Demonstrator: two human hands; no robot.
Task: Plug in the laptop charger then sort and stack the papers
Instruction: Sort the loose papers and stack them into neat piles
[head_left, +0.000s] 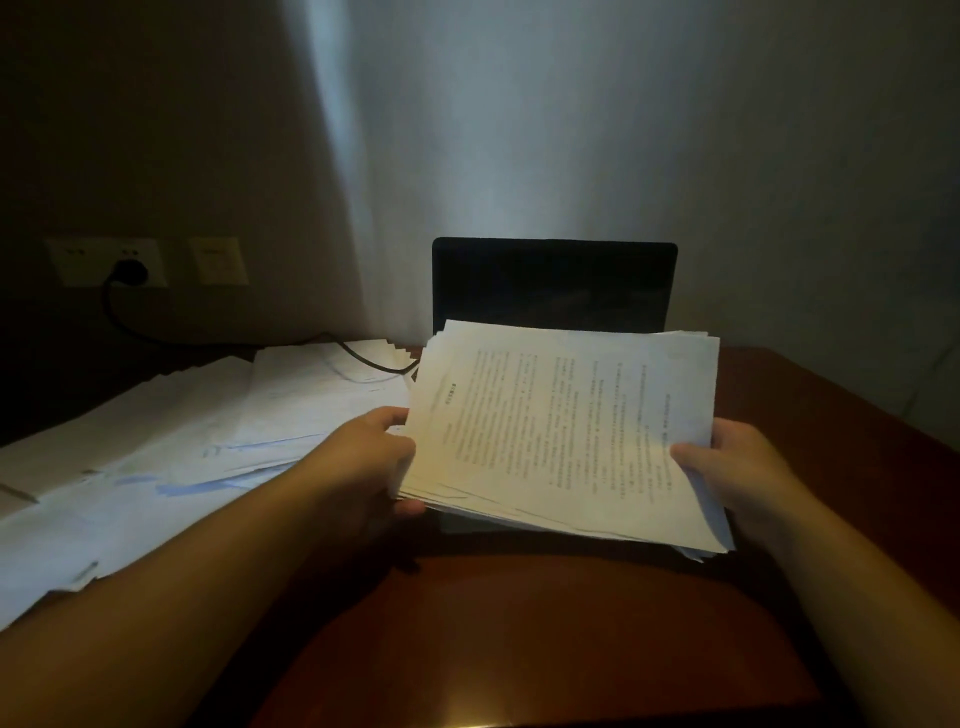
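- A thick sheaf of white printed paper sheets (566, 431) is held above the dark reddish-brown wooden desk (810, 415), in front of the open black laptop (553, 283), its edges uneven and fanned.
- The sheaf is gripped at 9 o'clock by the left hand (374, 457), fingers curled under and thumb against the edge; at 3 o'clock it is pinched by the right hand (737, 467), thumb on top.
- The sheets are judged light singly, limp and slippery together; support at both short edges is advised, with the stack tapped square on the desk.
- At 9 to 10 o'clock a loose spread of white papers (171, 447) lies unsorted on the desk.
- At 10 o'clock a black charger plug (130, 271) sits in the white wall socket (106, 262), and its black cable (249, 340) is trailed over the papers.
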